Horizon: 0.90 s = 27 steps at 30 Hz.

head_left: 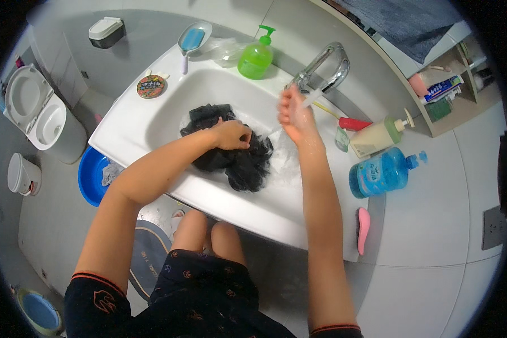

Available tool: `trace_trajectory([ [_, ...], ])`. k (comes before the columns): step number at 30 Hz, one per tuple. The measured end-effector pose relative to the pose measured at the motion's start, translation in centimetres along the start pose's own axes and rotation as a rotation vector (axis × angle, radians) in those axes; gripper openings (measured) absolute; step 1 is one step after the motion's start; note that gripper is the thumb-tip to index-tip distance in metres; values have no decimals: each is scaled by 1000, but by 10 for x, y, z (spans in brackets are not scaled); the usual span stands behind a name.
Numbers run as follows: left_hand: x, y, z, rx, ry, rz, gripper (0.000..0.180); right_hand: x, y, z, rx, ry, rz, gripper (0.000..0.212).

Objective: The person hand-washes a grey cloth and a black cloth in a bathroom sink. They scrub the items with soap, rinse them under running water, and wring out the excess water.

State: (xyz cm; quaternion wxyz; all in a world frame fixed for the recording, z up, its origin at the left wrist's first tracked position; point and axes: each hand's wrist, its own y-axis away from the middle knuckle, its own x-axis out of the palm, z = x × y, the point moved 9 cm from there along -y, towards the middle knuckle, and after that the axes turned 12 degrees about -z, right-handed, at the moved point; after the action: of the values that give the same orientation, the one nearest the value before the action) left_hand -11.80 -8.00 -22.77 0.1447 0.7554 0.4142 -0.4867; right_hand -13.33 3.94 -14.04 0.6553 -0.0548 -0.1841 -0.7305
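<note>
A dark, wet bundle of black cloth (245, 166) lies in the white sink (174, 110), with whitish water around it. On its upper part rests my left hand (231, 135), fingers bent and closed on the fabric; some fingertips are hidden. My right hand (297, 114) is raised over the basin beside the chrome faucet (335, 70), its fingers loosely curled with nothing seen in them. A pale stream of water (311, 99) runs from the spout close to that hand's wrist side.
Along the counter stand a green pump bottle (256, 59), a cream pump bottle (374, 137), a blue bottle (380, 173) and a pink brush (363, 230). A round patterned tin (151, 87) and a soap dish (205, 29) sit at left. A blue basin (90, 176) is on the floor.
</note>
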Motion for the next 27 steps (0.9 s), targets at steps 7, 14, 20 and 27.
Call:
trace_trajectory([
  [7, -18, -22, -68, 212, 99, -209, 16, -116, 47, -63, 126, 225, -279, 18],
  [14, 26, -94, -136, 726, -398, -221, 18, -146, 49, -82, -54, 662, -309, 20],
  [20, 20, -136, -104, 88, 170, -269, 21, -124, 56, -61, -359, 945, -348, 18],
  [27, 52, -103, -23, -684, 1207, -11, 30, -137, 43, -87, -339, 1179, -214, 29],
])
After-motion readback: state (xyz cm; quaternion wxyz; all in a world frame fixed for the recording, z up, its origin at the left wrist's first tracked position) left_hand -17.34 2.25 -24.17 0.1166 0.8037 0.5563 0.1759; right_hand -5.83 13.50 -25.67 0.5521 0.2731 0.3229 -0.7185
